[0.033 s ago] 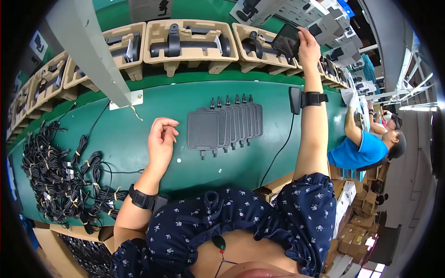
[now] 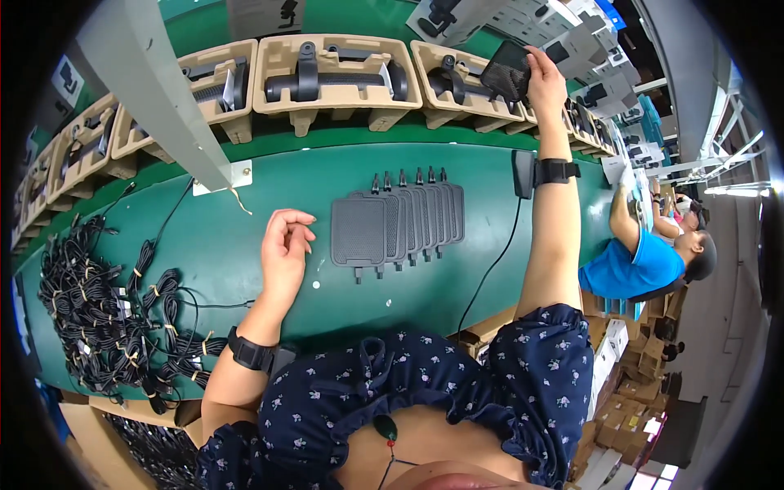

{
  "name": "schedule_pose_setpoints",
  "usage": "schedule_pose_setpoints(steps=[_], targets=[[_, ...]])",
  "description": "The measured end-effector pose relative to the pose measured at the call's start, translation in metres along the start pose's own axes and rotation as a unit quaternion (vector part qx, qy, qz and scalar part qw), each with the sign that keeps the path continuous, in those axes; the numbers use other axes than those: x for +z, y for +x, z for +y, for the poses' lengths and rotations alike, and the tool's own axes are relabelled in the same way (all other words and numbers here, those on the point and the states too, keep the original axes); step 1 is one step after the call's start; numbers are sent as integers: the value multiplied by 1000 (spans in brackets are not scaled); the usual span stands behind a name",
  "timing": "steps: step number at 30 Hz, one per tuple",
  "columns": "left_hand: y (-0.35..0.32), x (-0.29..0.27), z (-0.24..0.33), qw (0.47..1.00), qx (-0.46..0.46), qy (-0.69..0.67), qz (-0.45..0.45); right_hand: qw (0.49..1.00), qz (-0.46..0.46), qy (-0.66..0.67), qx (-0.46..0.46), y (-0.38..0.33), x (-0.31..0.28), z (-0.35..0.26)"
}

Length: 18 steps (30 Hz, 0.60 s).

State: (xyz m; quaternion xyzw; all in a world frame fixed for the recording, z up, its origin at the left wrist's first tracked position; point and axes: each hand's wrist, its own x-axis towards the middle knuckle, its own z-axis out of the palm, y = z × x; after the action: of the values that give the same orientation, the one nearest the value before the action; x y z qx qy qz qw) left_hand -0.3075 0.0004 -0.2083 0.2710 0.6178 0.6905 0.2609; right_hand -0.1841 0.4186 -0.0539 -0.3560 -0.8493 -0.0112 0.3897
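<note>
Black mesh panel [image 2: 506,69] in my right hand [image 2: 545,86] — I pinch it by its right side, apparently over a moulded-pulp tray [image 2: 469,114] beyond the tabletop's [image 2: 425,302] far edge, toward the right corner. Hardly anything has shifted, so the panel remains in my grip. My left hand [image 2: 286,249], half-curled, looks empty beside the fanned grey panels [image 2: 357,233] mid-tabletop; cable bundles [image 2: 94,306] crowd the left edge.

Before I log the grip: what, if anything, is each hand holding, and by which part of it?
The right hand holds a flat black textured panel by its right-hand edge. The left hand holds nothing visible.
</note>
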Motion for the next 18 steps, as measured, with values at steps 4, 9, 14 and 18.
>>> schedule_pose_setpoints(steps=[4, 9, 14, 18], targets=[[0, -1, -1, 1000, -8, -15, 0, 996, -87, 29, 2, 19, 17, 42], [-8, -8, 0, 1000, 21, 11, 9, 973, -133, -173, -77, -10, 62, 18], [1, 6, -1, 998, 57, 28, 6, 911, -43, -334, -239, -27, 71, 88], [-1, 3, -3, 996, 67, 50, 32, 953, 63, -271, -116, -47, 63, -1]])
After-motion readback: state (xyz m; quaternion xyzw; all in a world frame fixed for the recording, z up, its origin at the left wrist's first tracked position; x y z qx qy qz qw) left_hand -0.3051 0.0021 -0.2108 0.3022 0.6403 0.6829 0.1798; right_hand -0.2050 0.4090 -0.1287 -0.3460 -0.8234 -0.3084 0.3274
